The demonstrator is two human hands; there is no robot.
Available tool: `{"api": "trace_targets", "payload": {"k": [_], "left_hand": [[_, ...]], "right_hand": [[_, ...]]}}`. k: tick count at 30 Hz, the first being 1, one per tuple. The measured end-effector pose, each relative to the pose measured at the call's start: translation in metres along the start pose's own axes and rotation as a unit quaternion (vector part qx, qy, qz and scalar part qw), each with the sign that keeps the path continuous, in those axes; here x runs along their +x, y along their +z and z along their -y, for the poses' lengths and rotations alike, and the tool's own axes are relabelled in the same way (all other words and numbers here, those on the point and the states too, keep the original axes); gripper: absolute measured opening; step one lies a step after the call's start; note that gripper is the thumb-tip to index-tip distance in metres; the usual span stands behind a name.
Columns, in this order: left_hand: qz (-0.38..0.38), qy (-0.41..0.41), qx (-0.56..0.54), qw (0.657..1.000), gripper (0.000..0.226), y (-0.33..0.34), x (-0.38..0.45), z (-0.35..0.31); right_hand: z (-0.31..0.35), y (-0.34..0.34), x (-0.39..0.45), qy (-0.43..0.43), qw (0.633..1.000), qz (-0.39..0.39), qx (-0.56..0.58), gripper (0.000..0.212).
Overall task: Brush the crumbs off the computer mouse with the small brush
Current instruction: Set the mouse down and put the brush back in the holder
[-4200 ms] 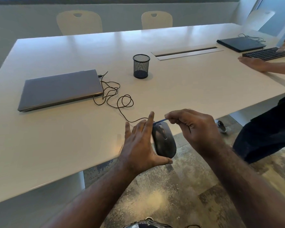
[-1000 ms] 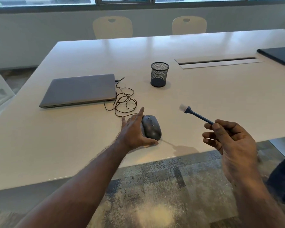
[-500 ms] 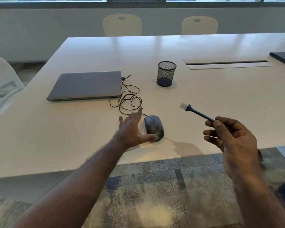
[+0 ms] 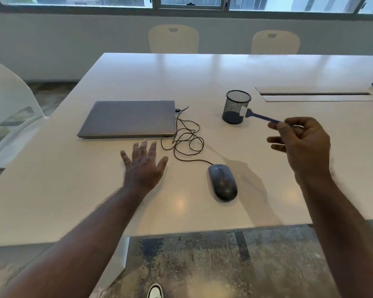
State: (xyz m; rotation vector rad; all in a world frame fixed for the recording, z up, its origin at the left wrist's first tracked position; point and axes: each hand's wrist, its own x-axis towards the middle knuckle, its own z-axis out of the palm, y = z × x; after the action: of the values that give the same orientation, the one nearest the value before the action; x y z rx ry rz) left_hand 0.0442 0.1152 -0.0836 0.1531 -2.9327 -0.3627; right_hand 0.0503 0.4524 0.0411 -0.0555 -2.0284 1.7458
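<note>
Left hand point(image 4: 143, 166) has let go of the mouse point(image 4: 222, 182), now spread flat on table point(image 4: 63, 190). Mouse near front edge. Right hand point(image 4: 302, 145) pinches brush point(image 4: 259, 116) aloft by pen cup point(image 4: 236, 106); brushing likely done.

Head-worn wide view, angled down over table point(image 4: 202, 78), edges slightly blurred

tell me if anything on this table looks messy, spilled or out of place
Only the mouse cable stands out: it lies in a loose tangle of loops between the closed laptop and the mouse. No spill or damage shows. Any crumbs on the mouse are too small to see.
</note>
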Motion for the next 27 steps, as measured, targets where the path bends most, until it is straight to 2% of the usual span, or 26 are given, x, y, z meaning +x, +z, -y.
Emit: {"api": "trace_targets", "payload": {"k": [3,6,10,15,19,27], "left_hand": [[0.021,-0.015,0.018,1.0,0.07,0.0,0.014,0.017],[0.042,-0.018,0.024,0.999,0.07,0.0,0.024,0.024],[0.076,-0.022,0.021,0.997,0.071,0.002,0.028,0.025],[0.09,-0.024,0.01,0.996,0.072,0.003,0.028,0.026],[0.095,-0.022,0.002,0.995,0.072,0.002,0.03,0.026],[0.102,-0.023,0.003,0.994,0.072,0.0,0.029,0.026]], "right_hand": [[-0.006,0.026,0.037,-0.048,0.995,-0.04,-0.083,0.006],[-0.014,0.05,0.078,-0.091,0.977,-0.054,-0.184,0.013],[-0.026,0.075,0.126,-0.14,0.933,-0.081,-0.321,0.026],[-0.031,0.102,0.164,-0.131,0.88,-0.075,-0.451,0.026],[-0.042,0.12,0.178,-0.115,0.849,-0.032,-0.515,0.025],[-0.064,0.132,0.178,-0.08,0.833,0.024,-0.547,0.024]]}}
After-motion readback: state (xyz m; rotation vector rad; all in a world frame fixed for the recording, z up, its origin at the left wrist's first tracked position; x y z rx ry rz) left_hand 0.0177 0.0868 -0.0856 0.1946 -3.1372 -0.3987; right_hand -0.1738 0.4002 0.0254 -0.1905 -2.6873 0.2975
